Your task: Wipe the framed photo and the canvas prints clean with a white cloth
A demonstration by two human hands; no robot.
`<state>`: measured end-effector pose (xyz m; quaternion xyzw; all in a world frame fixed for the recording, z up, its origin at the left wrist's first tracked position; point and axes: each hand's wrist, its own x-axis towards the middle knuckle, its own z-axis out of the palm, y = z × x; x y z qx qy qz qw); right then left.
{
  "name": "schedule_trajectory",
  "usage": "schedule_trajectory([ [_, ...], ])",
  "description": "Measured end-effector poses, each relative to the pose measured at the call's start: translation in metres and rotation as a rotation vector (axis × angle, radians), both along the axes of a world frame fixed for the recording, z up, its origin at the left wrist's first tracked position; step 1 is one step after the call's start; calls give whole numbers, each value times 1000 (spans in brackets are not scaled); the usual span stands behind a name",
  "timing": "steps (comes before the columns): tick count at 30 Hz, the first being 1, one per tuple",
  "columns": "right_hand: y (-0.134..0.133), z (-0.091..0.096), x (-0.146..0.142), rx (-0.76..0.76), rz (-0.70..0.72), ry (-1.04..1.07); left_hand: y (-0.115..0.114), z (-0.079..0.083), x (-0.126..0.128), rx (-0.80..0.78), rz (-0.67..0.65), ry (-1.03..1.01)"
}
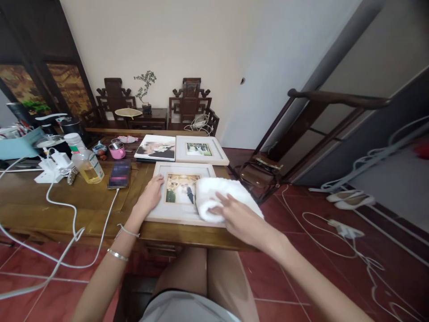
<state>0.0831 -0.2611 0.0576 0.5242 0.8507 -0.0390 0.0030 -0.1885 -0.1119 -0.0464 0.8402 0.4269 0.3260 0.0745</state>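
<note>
A light-coloured picture frame (156, 214) with a small photo in its middle lies flat on the wooden table, near the front edge. My left hand (151, 194) grips the frame's left side, fingers bent along its border. On the right half of the frame lies a folded fluffy white towel (237, 190), covering part of the photo's right edge. My right hand (231, 212) presses on this towel with its fingers, some of them sunk into the folds. The towel's right end hangs over the frame's side.
Behind are a second frame (217, 156) and a photo album (157, 147). To the left stand a pink cup (117, 151), a charging phone (119, 173), a bottle (87, 163) and a power strip (50, 172). White cables (67, 203) trail off the table. A wooden chair (301, 116) stands right.
</note>
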Motion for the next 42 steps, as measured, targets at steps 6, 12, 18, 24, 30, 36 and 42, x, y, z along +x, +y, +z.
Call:
schedule_trajectory([
  [6, -16, 8, 0, -107, -60, -3, -2, 6, 1, -25, -3, 74],
  [12, 88, -18, 2, 160, -198, 5, -3, 12, 0, -38, -20, 104],
  [18, 122, -24, -7, 208, -79, -91, -2, 8, 0, -15, -15, 46],
  [24, 26, 3, -17, -45, 75, -89, -4, 8, 2, -33, 5, 31],
  [30, -26, 16, -32, -165, 118, 45, -9, 18, 4, -64, -3, 99],
  [36, 53, -26, -26, 78, 1, 69, -8, 18, 2, -84, -19, 97],
  [42, 138, -27, -21, 213, -126, -19, -6, 19, 1, -96, -17, 105],
])
